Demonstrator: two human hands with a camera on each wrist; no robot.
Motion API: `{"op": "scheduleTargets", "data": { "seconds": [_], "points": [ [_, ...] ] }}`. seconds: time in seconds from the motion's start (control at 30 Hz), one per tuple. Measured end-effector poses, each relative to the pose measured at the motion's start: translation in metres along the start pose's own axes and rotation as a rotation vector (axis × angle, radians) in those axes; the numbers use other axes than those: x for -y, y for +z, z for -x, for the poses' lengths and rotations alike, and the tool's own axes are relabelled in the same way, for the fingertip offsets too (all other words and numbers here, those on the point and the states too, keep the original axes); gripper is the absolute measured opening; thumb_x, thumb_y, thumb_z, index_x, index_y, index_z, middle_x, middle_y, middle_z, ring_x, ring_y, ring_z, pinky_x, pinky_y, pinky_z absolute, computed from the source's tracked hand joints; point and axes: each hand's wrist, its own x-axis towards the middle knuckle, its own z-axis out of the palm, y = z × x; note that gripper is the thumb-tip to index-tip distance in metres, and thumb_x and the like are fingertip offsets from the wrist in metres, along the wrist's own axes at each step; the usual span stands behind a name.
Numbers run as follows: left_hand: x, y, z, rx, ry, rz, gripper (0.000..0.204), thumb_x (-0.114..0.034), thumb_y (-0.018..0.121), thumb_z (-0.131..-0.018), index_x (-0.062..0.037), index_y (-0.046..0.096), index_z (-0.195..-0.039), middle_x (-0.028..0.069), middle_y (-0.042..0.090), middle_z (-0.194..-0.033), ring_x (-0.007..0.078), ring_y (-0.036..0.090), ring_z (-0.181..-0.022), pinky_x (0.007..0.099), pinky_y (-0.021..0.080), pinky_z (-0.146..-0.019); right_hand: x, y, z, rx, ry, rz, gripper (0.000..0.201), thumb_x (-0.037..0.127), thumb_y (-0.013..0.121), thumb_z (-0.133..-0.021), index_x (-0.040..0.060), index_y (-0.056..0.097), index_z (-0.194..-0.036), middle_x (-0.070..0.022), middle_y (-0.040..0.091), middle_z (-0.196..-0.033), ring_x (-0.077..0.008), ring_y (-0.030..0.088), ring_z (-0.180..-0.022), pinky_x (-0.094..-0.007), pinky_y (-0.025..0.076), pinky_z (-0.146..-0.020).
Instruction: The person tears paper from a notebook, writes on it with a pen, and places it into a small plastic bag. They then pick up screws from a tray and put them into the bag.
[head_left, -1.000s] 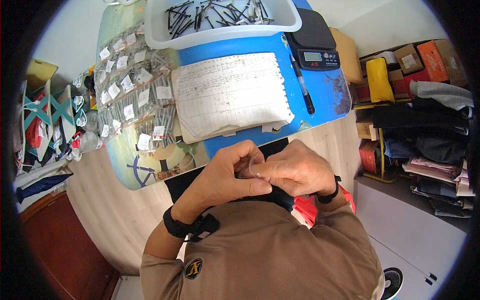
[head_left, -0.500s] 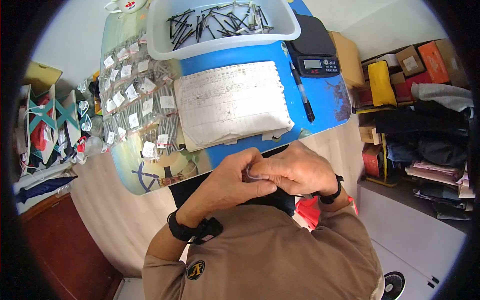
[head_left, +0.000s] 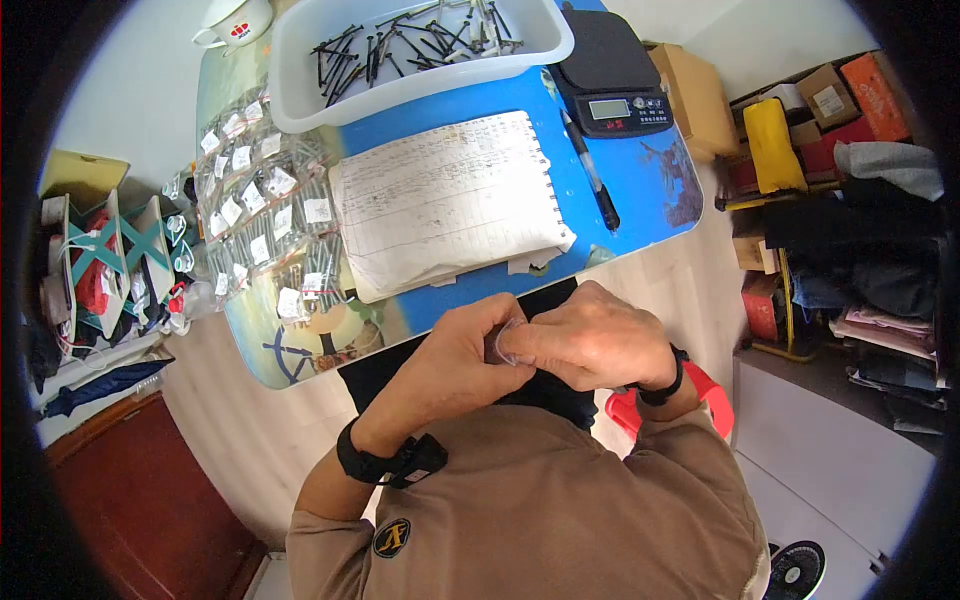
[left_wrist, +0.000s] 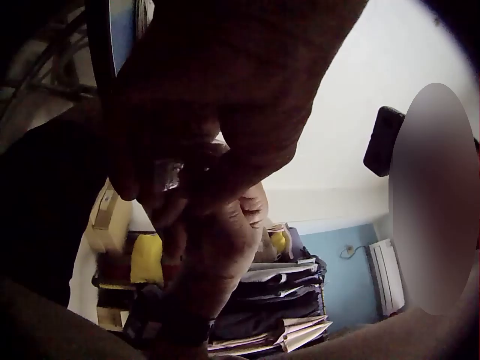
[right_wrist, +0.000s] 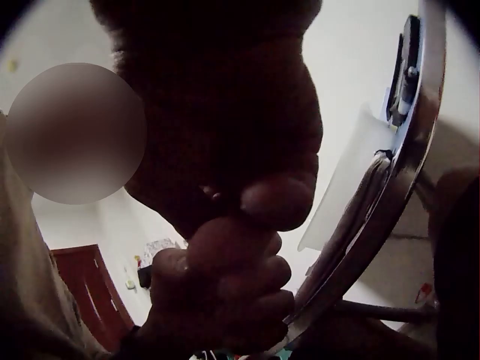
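- We see the left grip [head_left: 445,350] curled round a clear plastic piece [head_left: 511,343], its thumb along the near side, and the right grip [head_left: 600,340] pinching the same piece from the other side
- The piece sits between the two hands, held off the table [head_left: 632,172] and close to its near edge; fingers cover most of it, so we cannot tell its full shape or what, if anything, is in it
- We take it for a small thin bag: very light, limp, slick to the skin, apt to crease or slip if held loosely
- We judge it best held by its edge, fingertips on facing sides, with a light pinch, since thin film may stretch or tear under a hard pull
- Beyond the hands, we find a notebook [head_left: 450,200] lying on the table, with labelled clear bags [head_left: 283,222] spread to its left; these look full and would weigh more than the piece in hand
- Further out, we see a white tub [head_left: 430,92] with dark screws [head_left: 375,55] in it, stiff and probably easy to lift by the shank, and a scale [head_left: 605,60] with a pen [head_left: 590,170] near it
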Motion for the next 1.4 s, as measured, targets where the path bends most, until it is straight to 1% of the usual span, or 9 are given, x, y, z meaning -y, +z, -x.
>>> {"op": "scheduleTargets", "data": {
  "seconds": [0.2, 0.37, 0.5, 0.67, 0.8, 1.2, 1.27, 1.3, 1.4],
  "points": [
    [-0.004, 0.005, -0.002, -0.022, -0.031, -0.053, 0.017, -0.008, 0.072, -0.08, -0.0052, 0.056, -0.084, -0.0061, 0.049, -0.077, 0.0036, 0.043, -0.072, 0.0218, 0.036, -0.061, -0.004, -0.001, 0.01, -0.036, -0.029, -0.134, 0.035, 0.002, 0.066, -0.076, 0.0121, 0.065, -0.11, -0.0068, 0.066, -0.073, -0.0292, 0.066, -0.061, -0.037, 0.048, -0.049],
    [0.0, 0.012, 0.003, 0.014, -0.008, -0.139, 0.015, -0.005, 0.07, -0.078, -0.0046, 0.055, -0.08, -0.0054, 0.049, -0.074, 0.004, 0.043, -0.071, 0.0218, 0.035, -0.061, 0.0, 0.008, 0.013, 0.206, 0.033, -0.025, 0.039, 0.003, 0.065, -0.076, 0.0129, 0.064, -0.114, -0.0091, 0.067, -0.076, -0.0332, 0.065, -0.062, -0.0407, 0.048, -0.05],
    [0.005, 0.016, 0.009, 0.036, 0.045, -0.205, 0.016, -0.005, 0.072, -0.077, -0.0044, 0.056, -0.079, -0.0062, 0.051, -0.075, 0.0038, 0.044, -0.072, 0.0219, 0.035, -0.062, 0.012, 0.013, 0.018, 0.242, 0.042, 0.022, 0.037, 0.003, 0.065, -0.076, 0.0126, 0.064, -0.112, -0.0107, 0.066, -0.075, -0.0342, 0.065, -0.062, -0.0415, 0.048, -0.05],
    [-0.001, 0.021, 0.02, -0.006, -0.017, -0.032, 0.024, -0.009, 0.077, -0.077, -0.0061, 0.054, -0.075, -0.0073, 0.045, -0.073, 0.004, 0.041, -0.07, 0.0227, 0.033, -0.06, 0.018, 0.017, 0.028, 0.05, -0.01, -0.027, 0.036, 0.004, 0.067, -0.075, 0.0109, 0.063, -0.111, -0.0117, 0.067, -0.076, -0.0351, 0.065, -0.063, -0.042, 0.048, -0.05],
    [0.007, 0.027, 0.024, 0.012, 0.071, -0.201, 0.029, -0.01, 0.078, -0.077, -0.0074, 0.051, -0.071, -0.0083, 0.042, -0.072, 0.0038, 0.038, -0.068, 0.0234, 0.03, -0.059, 0.024, 0.024, 0.032, 0.017, -0.067, -0.017, 0.036, 0.003, 0.066, -0.075, 0.0102, 0.063, -0.11, -0.0117, 0.066, -0.077, -0.0356, 0.064, -0.062, -0.0416, 0.048, -0.05],
    [-0.028, 0.011, -0.005, 0.079, 0.209, -0.298, 0.029, -0.012, 0.077, -0.079, -0.0062, 0.05, -0.07, -0.0071, 0.045, -0.068, 0.0023, 0.041, -0.068, 0.0229, 0.033, -0.057, 0.033, -0.022, 0.035, 0.028, 0.064, 0.097, 0.045, 0.004, 0.069, -0.078, 0.0117, 0.062, -0.122, -0.0122, 0.068, -0.079, -0.0344, 0.066, -0.066, -0.0397, 0.049, -0.052],
    [-0.043, 0.0, -0.015, 0.049, 0.216, -0.134, 0.028, -0.014, 0.079, -0.08, -0.007, 0.053, -0.073, -0.006, 0.051, -0.07, 0.0025, 0.046, -0.066, 0.0216, 0.037, -0.057, 0.028, -0.034, 0.027, -0.256, -0.073, 0.059, 0.043, 0.002, 0.072, -0.081, 0.0085, 0.065, -0.123, -0.0148, 0.071, -0.088, -0.0327, 0.07, -0.071, -0.0364, 0.053, -0.057],
    [-0.048, -0.006, -0.023, 0.054, 0.222, -0.138, 0.028, -0.014, 0.079, -0.08, -0.007, 0.053, -0.073, -0.006, 0.051, -0.07, 0.0025, 0.046, -0.066, 0.0216, 0.037, -0.057, 0.027, -0.046, 0.023, -0.261, -0.071, 0.067, 0.043, 0.002, 0.072, -0.081, 0.0085, 0.065, -0.123, -0.0148, 0.071, -0.088, -0.0327, 0.07, -0.071, -0.0364, 0.053, -0.057],
    [-0.055, -0.023, -0.056, -0.188, 0.443, -0.15, 0.023, -0.01, 0.078, -0.083, -0.0075, 0.056, -0.078, -0.004, 0.058, -0.072, 0.0029, 0.05, -0.067, 0.0213, 0.042, -0.059, 0.021, -0.089, 0.003, -0.312, -0.012, -0.011, 0.03, 0.001, 0.07, -0.086, 0.0019, 0.07, -0.116, -0.0165, 0.074, -0.096, -0.0278, 0.074, -0.079, -0.0348, 0.057, -0.068]
  ]
}}
